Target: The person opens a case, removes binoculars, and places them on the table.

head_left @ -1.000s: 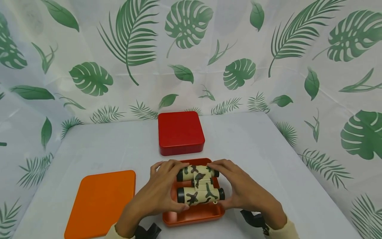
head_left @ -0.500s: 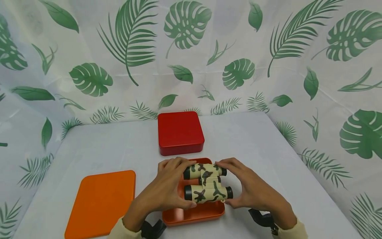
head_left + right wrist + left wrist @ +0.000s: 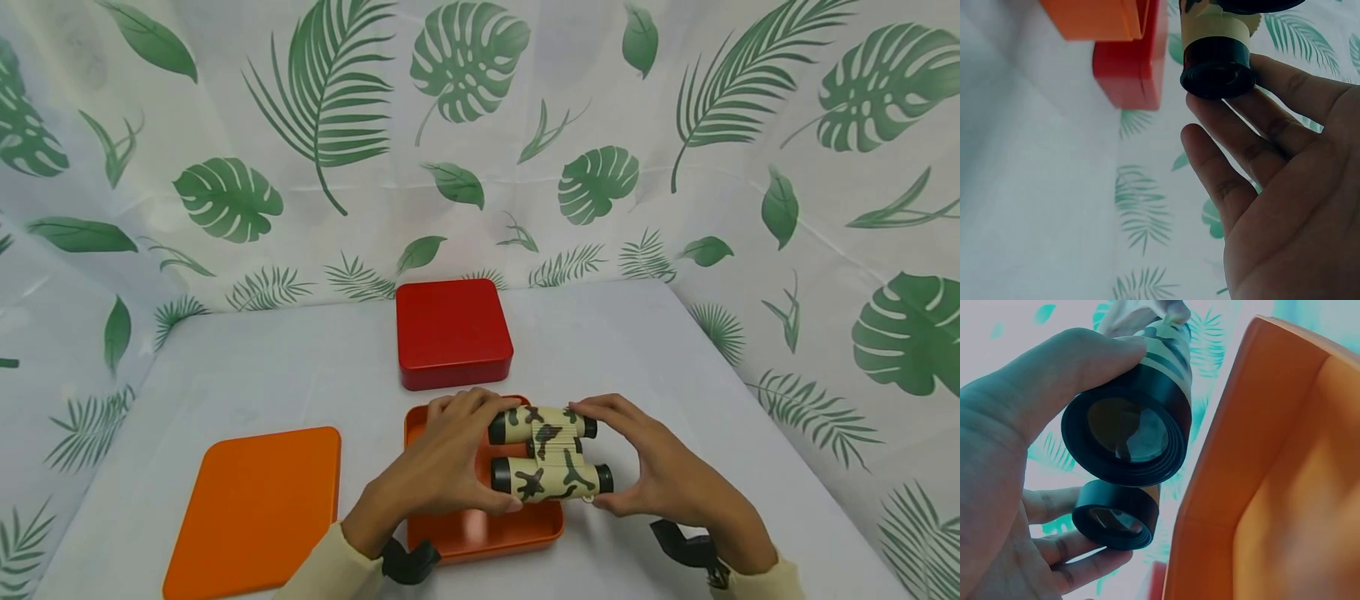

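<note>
Both hands hold a pair of camouflage binoculars (image 3: 555, 454) over the right side of an open orange box (image 3: 517, 533). The left hand (image 3: 457, 458) grips the wide-lens end, its thumb on the near barrel and its fingers at the far one. At the eyepiece end, the right hand (image 3: 660, 467) pinches with thumb below and fingers above. In the left wrist view the two black-rimmed lenses (image 3: 1129, 437) face the camera, with the orange box wall (image 3: 1241, 425) beside them. The right wrist view shows fingertips against a black eyepiece (image 3: 1217, 69).
A flat orange lid (image 3: 255, 508) lies on the white table (image 3: 615, 350) at the left. Behind the orange box stands a closed red box (image 3: 453, 333). Leaf-printed cloth (image 3: 510, 192) hangs at the back and sides.
Both hands have carried the binoculars to the right, from over the middle of the orange box to its right edge and partly beyond. The boxes and lid stay put.
</note>
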The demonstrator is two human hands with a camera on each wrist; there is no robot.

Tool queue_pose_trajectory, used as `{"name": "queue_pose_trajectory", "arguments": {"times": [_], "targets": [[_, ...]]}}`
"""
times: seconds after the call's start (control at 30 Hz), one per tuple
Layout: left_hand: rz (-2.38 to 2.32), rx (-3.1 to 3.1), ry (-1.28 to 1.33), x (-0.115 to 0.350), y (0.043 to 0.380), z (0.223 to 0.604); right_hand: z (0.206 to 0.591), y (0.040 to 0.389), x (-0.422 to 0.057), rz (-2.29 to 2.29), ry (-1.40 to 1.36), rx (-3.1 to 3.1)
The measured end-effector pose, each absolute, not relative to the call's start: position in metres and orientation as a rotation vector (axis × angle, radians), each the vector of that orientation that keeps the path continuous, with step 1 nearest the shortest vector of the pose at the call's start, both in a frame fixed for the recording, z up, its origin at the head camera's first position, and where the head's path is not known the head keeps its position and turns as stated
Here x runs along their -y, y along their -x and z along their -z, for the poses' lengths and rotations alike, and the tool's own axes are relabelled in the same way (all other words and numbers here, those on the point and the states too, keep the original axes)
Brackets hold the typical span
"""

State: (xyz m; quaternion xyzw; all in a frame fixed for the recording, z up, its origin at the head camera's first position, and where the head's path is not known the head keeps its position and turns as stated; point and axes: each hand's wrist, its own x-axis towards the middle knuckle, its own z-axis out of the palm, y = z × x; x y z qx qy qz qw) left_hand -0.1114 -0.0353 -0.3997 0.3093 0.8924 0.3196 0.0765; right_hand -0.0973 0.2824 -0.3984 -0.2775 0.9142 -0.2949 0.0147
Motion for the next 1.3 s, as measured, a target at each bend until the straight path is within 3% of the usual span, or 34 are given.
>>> {"name": "queue_pose_trajectory", "arguments": {"times": [1.3], "targets": [[-0.742, -2.683, -1.131, -0.036, 0.135, 0.393, 0.408, 0.094, -0.356, 1.044, 0.807, -2.826]]}}
